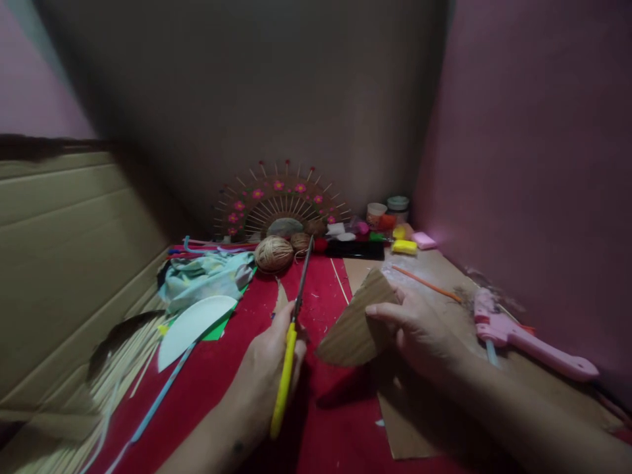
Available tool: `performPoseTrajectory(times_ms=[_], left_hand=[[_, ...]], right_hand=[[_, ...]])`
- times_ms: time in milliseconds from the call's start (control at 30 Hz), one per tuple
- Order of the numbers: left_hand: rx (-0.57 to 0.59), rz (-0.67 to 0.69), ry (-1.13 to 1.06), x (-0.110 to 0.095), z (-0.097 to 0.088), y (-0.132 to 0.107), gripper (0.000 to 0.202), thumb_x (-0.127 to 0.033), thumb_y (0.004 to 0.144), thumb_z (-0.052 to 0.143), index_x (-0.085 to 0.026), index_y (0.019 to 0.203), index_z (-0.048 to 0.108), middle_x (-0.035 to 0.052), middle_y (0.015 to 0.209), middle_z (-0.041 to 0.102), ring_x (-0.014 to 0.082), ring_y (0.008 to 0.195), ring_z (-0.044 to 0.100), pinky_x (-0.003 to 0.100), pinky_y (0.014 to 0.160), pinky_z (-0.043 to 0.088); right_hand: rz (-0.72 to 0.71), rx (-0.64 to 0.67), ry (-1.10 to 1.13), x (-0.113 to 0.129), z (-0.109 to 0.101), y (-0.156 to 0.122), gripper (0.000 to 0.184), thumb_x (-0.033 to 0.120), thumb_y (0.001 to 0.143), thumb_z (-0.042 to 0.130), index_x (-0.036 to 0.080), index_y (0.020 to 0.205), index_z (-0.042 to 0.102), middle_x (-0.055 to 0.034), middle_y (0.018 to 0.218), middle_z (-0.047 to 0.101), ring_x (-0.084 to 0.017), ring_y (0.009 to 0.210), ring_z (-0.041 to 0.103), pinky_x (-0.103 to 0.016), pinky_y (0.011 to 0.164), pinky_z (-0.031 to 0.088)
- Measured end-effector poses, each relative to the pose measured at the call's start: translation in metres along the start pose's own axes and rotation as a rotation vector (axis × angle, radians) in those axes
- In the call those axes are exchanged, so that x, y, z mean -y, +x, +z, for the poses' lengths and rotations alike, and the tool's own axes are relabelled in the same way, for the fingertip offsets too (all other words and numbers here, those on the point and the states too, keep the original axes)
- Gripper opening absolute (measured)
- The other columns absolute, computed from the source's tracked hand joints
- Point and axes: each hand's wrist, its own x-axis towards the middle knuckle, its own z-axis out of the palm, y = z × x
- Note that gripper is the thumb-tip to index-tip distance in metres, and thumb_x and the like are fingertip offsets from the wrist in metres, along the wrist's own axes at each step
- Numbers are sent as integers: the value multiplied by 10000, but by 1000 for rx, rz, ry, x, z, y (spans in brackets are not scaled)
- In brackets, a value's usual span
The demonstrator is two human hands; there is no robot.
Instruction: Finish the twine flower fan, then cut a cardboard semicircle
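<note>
My left hand grips yellow-handled scissors, blades pointing away toward the back wall. A thin strip of cardboard sticks up beside the blades. My right hand is closed on a wedge-shaped piece of brown cardboard, held just above the red table surface. The scissors sit left of the wedge, with a small gap between them.
A pink glue gun lies at right on a cardboard sheet. A white paper half-disc, crumpled cloth, twine balls, a stick fan with pink flowers, jars and clay pieces crowd the back. Bamboo sticks lie at left.
</note>
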Motion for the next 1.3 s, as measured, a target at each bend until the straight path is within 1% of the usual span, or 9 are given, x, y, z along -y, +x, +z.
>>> performPoseTrajectory(times_ms=[133, 267, 500, 600, 700, 867, 967, 1133, 1300], left_hand=[[78, -36, 82, 8, -3, 0, 519, -304, 788, 430, -203, 1291, 346, -18, 642, 544, 156, 559, 528, 238, 533, 375], [176, 62, 175, 13, 4, -4, 520, -322, 817, 375, -199, 1320, 324, -7, 600, 545, 163, 515, 509, 241, 501, 350], [288, 101, 463, -6, 12, -11, 652, -245, 796, 321, -88, 1408, 157, 105, 714, 645, 245, 616, 610, 306, 559, 405], [288, 108, 545, -11, 14, -12, 643, -214, 795, 302, -57, 1404, 164, 117, 699, 650, 249, 618, 622, 300, 548, 401], [253, 154, 567, -10, 17, -13, 638, -212, 790, 315, -54, 1396, 191, 111, 674, 653, 244, 610, 631, 279, 522, 389], [239, 129, 611, -11, 18, -13, 629, -188, 785, 334, -54, 1389, 221, 109, 663, 664, 248, 607, 642, 276, 512, 384], [268, 133, 631, -16, 18, -13, 630, -148, 778, 316, -29, 1388, 216, 148, 761, 683, 259, 660, 656, 293, 543, 415], [281, 129, 685, -22, 20, -12, 599, -100, 793, 264, -19, 1386, 229, 209, 959, 660, 276, 792, 660, 318, 613, 470], [287, 106, 736, -22, 24, -11, 577, -78, 812, 249, -14, 1385, 229, 214, 1005, 635, 284, 838, 640, 372, 677, 494]], right_hand=[[-59, -64, -51, 2, 0, 1, 227, 139, 638, 569, 205, 850, 523, 13, 741, 590, -142, 662, 527, -266, 637, 414], [-44, -74, 4, 5, 2, 1, 259, 136, 686, 526, 243, 919, 493, 24, 807, 614, -140, 655, 552, -270, 621, 430], [-67, -111, -50, 2, 4, 0, 136, 366, 785, 526, 264, 871, 553, 1, 916, 646, -194, 833, 595, -308, 679, 458], [-103, -135, -100, 0, 5, -1, 173, 408, 793, 530, 261, 863, 589, -15, 960, 643, -204, 891, 580, -309, 701, 457], [-118, -174, -162, 0, 7, -4, 181, 389, 802, 540, 249, 896, 604, -13, 970, 642, -191, 892, 575, -285, 713, 452], [-85, -117, -105, -2, 12, -8, 201, 380, 796, 552, 246, 945, 564, 12, 863, 642, -152, 713, 585, -240, 562, 437], [-73, -114, -43, -4, 13, -10, 198, 372, 788, 565, 236, 930, 541, 14, 819, 633, -136, 640, 568, -231, 532, 422], [-104, -112, 12, -8, 10, -8, 132, 349, 806, 538, 221, 826, 513, 16, 739, 604, -137, 626, 537, -240, 555, 410], [-93, -112, 42, -8, 8, -6, 171, 363, 812, 534, 221, 737, 477, 28, 670, 573, -117, 547, 481, -243, 519, 380]])
